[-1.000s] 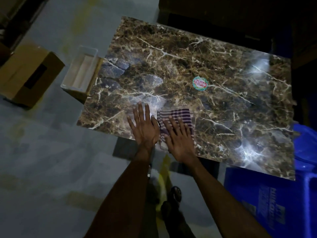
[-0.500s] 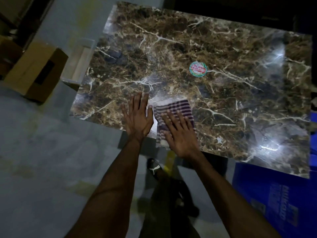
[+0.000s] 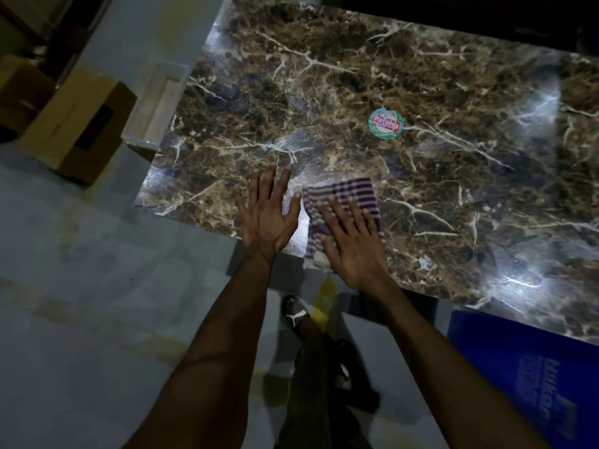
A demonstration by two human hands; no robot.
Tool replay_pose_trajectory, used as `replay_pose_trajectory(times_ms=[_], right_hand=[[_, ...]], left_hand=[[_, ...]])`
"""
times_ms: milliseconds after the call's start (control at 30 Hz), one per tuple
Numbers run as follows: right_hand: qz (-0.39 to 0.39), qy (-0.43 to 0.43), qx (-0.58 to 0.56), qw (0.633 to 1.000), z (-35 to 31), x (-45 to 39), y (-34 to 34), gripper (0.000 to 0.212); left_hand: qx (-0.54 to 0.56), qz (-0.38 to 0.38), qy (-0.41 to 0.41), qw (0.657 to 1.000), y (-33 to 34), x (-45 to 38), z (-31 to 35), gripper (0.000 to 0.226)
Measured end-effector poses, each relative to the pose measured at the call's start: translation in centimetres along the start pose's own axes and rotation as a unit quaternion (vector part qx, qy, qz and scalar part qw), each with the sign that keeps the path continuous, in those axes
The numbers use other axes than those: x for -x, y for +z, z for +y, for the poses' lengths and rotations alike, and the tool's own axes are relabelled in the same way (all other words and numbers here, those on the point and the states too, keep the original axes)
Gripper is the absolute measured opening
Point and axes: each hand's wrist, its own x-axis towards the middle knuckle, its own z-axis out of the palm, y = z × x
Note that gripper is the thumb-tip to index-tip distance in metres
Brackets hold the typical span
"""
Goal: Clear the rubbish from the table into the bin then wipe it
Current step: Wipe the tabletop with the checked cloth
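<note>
Wiping appears under way: the right hand (image 3: 353, 241) lies flat with fingers straight on a purple-striped cloth (image 3: 343, 202) at the near edge of the marble-patterned table (image 3: 324, 76). The left hand (image 3: 267, 209) rests just beside the cloth, fingers spread on the table. No loose rubbish shows; only a round label (image 3: 386, 122) sits near the middle. A blue bin (image 3: 531, 367) stands by the near right corner. Most of the surface likely remains to be wiped.

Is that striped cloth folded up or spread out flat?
Folded, it seems: the striped cloth lies as a small neat pad under the flat right hand at the table edge.
</note>
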Motion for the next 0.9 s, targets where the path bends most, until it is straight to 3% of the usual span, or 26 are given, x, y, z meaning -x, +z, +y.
replay_pose_trajectory(times_ms=[233,467,700,900], right_hand=[[0.025,0.145,-0.017,0.989,0.3,-3.4,-1.0,0.063],[-0.01,-0.016,0.015,1.0,-0.6,-1.4,0.1,0.061],[0.015,0.094,-0.027,0.995,-0.8,-6.1,-1.0,0.061],[-0.008,-0.006,0.008,1.0,-1.1,-3.9,-0.4,0.06]], left_hand=[[0.008,0.004,-0.002,1.0,0.2,-0.1,-0.1,0.061],[0.012,0.005,-0.003,1.0,0.1,0.0,0.0,0.061],[0.007,0.008,-0.007,1.0,-0.1,0.0,0.1,0.061],[-0.008,0.014,-0.002,1.0,0.0,0.0,-0.1,0.061]])
